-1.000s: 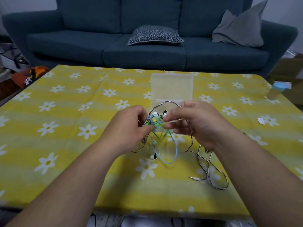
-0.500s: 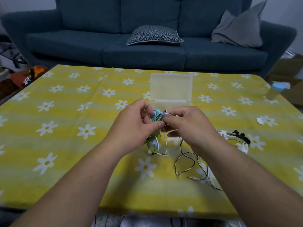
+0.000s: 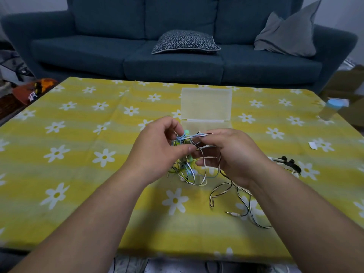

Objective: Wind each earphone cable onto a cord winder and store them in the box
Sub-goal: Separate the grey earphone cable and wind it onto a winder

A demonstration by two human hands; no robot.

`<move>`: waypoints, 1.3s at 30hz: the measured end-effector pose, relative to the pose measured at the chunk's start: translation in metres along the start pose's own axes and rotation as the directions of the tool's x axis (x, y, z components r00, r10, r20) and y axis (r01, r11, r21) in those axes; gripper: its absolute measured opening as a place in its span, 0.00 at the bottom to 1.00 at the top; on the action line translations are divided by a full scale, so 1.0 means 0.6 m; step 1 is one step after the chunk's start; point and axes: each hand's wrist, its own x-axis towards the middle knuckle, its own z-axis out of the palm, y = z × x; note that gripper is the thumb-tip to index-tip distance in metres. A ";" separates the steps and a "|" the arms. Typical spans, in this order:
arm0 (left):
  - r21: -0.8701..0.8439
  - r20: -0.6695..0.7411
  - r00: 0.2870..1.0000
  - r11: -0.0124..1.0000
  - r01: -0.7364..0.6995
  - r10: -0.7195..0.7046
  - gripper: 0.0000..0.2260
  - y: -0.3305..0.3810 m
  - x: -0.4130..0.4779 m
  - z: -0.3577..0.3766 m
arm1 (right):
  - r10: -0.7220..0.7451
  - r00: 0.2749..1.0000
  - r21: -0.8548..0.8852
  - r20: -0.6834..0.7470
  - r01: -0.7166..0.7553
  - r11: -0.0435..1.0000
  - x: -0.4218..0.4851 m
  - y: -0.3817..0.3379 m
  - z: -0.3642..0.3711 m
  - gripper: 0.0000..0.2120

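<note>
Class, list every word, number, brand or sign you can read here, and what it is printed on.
None can be read.
White marks on the red-orange item on the floor, left: too blurred.
Clear box, white scrap, blue-capped bottle: no print shows.

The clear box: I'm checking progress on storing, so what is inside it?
Its lid stands open; the visible strip of the clear box shows nothing stored. The rest is hidden behind the left hand, right hand and tangled cables.
</note>
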 end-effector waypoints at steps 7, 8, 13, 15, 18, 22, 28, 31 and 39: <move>0.228 -0.042 0.994 0.970 -0.085 0.097 0.12 0.014 -0.003 0.007 | -0.020 0.993 -0.126 0.114 0.034 0.991 -0.006 0.008 0.008 0.04; 0.238 -0.015 0.996 0.967 -0.087 0.093 0.14 0.016 -0.003 0.007 | -0.034 0.997 -0.139 0.074 0.045 0.989 -0.004 0.010 0.009 0.05; 0.046 0.083 0.997 0.999 -0.013 0.009 0.12 0.013 -0.002 -0.007 | -0.034 0.999 -0.117 -0.026 0.031 0.993 0.002 0.007 -0.002 0.09; -0.085 0.079 0.996 0.996 0.040 -0.033 0.11 0.013 -0.003 -0.011 | -0.022 0.999 -0.109 -0.029 0.019 0.994 0.003 0.005 -0.003 0.09; -0.106 0.052 0.998 0.994 0.029 -0.024 0.14 0.015 -0.006 -0.011 | 0.002 0.998 -0.085 -0.064 -0.007 0.996 0.005 0.002 -0.002 0.05; -0.008 -0.001 1.000 1.000 0.020 -0.020 0.13 0.016 -0.008 -0.001 | 0.019 0.994 -0.052 -0.104 -0.025 0.998 0.006 0.005 0.004 0.07; 0.067 -0.086 0.996 0.998 0.007 -0.002 0.11 0.021 -0.011 0.007 | 0.040 0.996 0.050 -0.083 -0.036 0.998 0.005 0.008 0.005 0.04; 0.073 -0.103 0.995 0.997 0.019 -0.011 0.09 0.022 -0.011 0.011 | 0.030 0.995 0.003 -0.091 -0.030 1.000 0.008 0.011 0.006 0.08; -0.094 -0.058 0.985 0.983 0.157 -0.163 0.08 0.022 -0.010 0.008 | 0.051 0.991 0.109 -0.126 -0.037 0.993 0.013 0.009 0.007 0.05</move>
